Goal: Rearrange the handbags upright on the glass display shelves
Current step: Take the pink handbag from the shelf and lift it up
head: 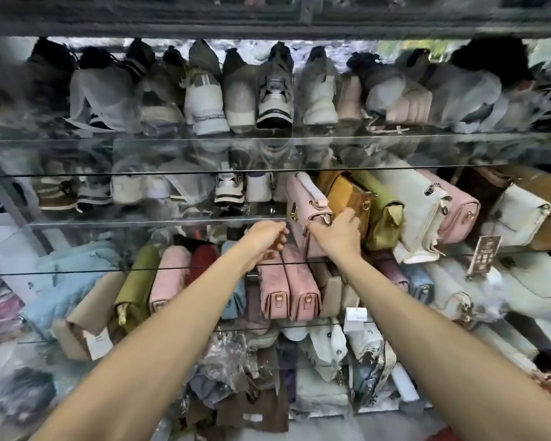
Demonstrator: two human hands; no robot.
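Observation:
A pale pink handbag [303, 198] with a gold clasp stands upright at the left end of a row on the middle glass shelf [156, 221]. My right hand [337, 233] grips its near end, thumb towards the mustard bag [347, 192] beside it. My left hand [264, 240] hovers just left of the pink bag with its fingers loosely curled, holding nothing. Further right stand an olive bag [385, 214], a white bag [423, 214] and a second pink bag [458, 214].
Sneakers [204, 100] in plastic fill the top shelf and the left of the middle shelf. Below my arms a lower shelf holds upright pink bags [287, 291], an olive one [134, 288] and pale blue ones [64, 281]. Loose bags and wrapping pile up underneath.

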